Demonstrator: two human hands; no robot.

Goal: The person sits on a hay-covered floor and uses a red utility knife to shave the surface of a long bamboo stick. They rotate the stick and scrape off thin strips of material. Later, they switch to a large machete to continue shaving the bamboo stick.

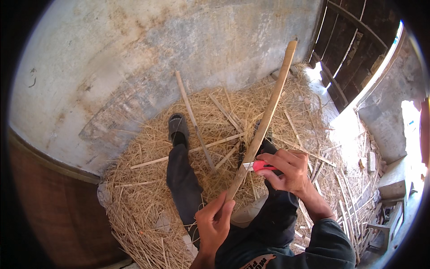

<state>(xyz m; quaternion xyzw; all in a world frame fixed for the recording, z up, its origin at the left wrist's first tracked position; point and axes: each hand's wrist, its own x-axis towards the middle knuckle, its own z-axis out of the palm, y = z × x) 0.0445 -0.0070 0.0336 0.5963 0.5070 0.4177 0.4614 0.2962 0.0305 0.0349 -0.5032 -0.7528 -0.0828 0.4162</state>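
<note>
A long flat strip of wood or bamboo (270, 110) slants up and away from me toward the wall. My left hand (214, 223) is closed around its near end, between my legs. In my right hand (286, 169) is a red utility knife (261, 166), gripped in the fingers. The knife's bare blade (247, 166) lies against the strip, a little beyond my left hand. My right fingers hide most of the knife's handle. Whether the blade is cutting in, I cannot tell.
Straw and shavings (148, 197) cover the floor around my legs. Loose strips (193, 117) lie on it, one leaning toward the stained wall (134, 58). A dark plank door (345, 45) stands at the far right. A brown panel (58, 201) borders the left; a wooden frame (385, 226) stands at the right.
</note>
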